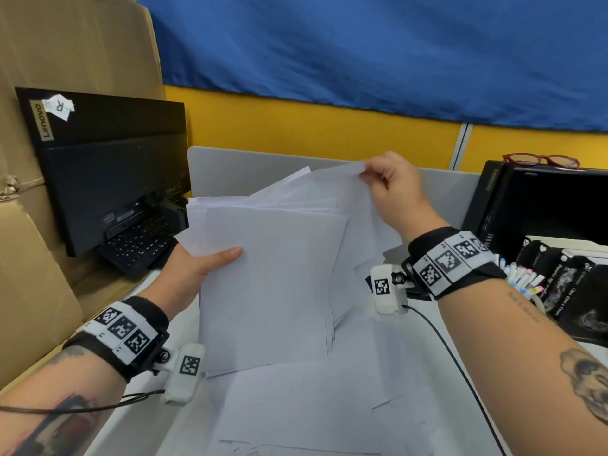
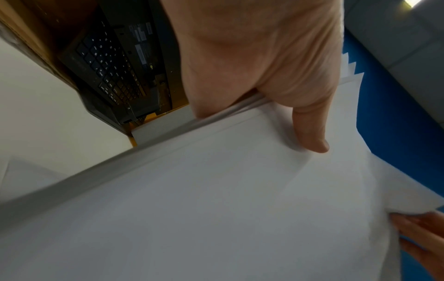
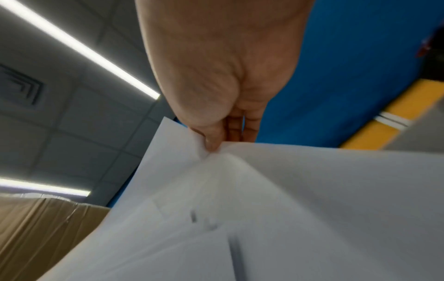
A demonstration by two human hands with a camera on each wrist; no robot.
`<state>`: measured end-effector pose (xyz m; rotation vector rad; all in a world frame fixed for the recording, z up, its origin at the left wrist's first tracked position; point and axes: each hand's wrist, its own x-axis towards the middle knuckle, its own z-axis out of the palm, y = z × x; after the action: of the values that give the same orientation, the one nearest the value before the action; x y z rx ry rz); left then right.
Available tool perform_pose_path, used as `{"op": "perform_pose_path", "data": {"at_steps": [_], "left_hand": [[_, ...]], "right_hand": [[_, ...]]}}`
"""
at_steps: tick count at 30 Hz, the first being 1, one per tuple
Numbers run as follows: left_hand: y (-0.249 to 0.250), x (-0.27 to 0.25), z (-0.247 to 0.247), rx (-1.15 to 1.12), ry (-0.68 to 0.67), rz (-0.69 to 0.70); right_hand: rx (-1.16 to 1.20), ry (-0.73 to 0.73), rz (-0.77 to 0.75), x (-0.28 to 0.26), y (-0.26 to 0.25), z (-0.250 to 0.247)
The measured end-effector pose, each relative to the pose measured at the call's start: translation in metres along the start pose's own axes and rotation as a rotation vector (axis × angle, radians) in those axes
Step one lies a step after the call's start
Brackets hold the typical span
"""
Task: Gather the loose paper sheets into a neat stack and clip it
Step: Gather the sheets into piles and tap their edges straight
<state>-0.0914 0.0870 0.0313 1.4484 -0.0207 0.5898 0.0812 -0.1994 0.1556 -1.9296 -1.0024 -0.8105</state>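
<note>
- my left hand point(image 1: 194, 271) grips the bundle of paper sheets point(image 1: 269, 284) at its left edge, thumb flat across the top sheet and the other fingers hidden behind; the bundle is lifted off the table point(image 1: 138, 419), tilted up toward me
- the edges are fanned, with corners poking out at the top, so i should loosen this grip just enough to let the sheets slide, not so much that they spill
- more loose sheets point(image 1: 306, 413) lie on the table under the bundle; those need picking up before any clipping
- my right hand point(image 1: 394, 185) pinches the top right corner of a back sheet between thumb and fingertips; i'd guide that sheet down flush with the rest, then tap the bundle's lower edge on the table to square it
- i can't see a clip in any view
</note>
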Motion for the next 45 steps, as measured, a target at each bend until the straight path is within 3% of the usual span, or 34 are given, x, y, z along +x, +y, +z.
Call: {"op": "perform_pose_path", "data": {"at_steps": [3, 8, 12, 16, 23, 28, 32, 35, 40, 42, 45], "left_hand": [[0.001, 0.000, 0.001, 0.004, -0.003, -0.001], [0.002, 0.000, 0.001, 0.003, -0.022, -0.004], [0.002, -0.002, 0.000, -0.013, -0.007, -0.001], [0.002, -0.003, 0.000, -0.017, -0.021, -0.011], [-0.001, -0.002, -0.001, -0.044, -0.001, -0.051], [0.000, -0.002, 0.003, -0.083, -0.012, -0.032], [0.000, -0.003, 0.002, -0.094, -0.029, -0.021], [0.000, -0.002, 0.002, -0.096, -0.041, -0.015], [-0.003, 0.001, 0.002, -0.089, -0.052, -0.007], [-0.005, 0.001, -0.001, -0.072, -0.036, -0.004], [-0.005, -0.001, -0.004, -0.075, -0.003, 0.016]], "right_hand": [[-0.156, -0.014, -0.193, 0.017, -0.012, -0.009], [-0.390, -0.159, -0.477, 0.030, -0.054, 0.000], [-0.277, -0.141, -0.348, 0.042, -0.060, -0.007], [-0.140, -0.418, -0.155, 0.027, -0.063, 0.002], [-0.291, -0.262, -0.199, 0.040, -0.059, -0.012], [-0.239, -0.414, -0.292, 0.036, -0.077, 0.010], [-0.149, -0.391, -0.279, 0.032, -0.088, 0.024], [-0.110, -0.509, -0.193, 0.028, -0.099, 0.030], [-0.126, -0.707, -0.272, 0.009, -0.124, 0.055], [-0.112, -0.643, -0.262, 0.001, -0.122, 0.064], [0.017, -0.200, -0.095, -0.003, -0.092, 0.060]]}}
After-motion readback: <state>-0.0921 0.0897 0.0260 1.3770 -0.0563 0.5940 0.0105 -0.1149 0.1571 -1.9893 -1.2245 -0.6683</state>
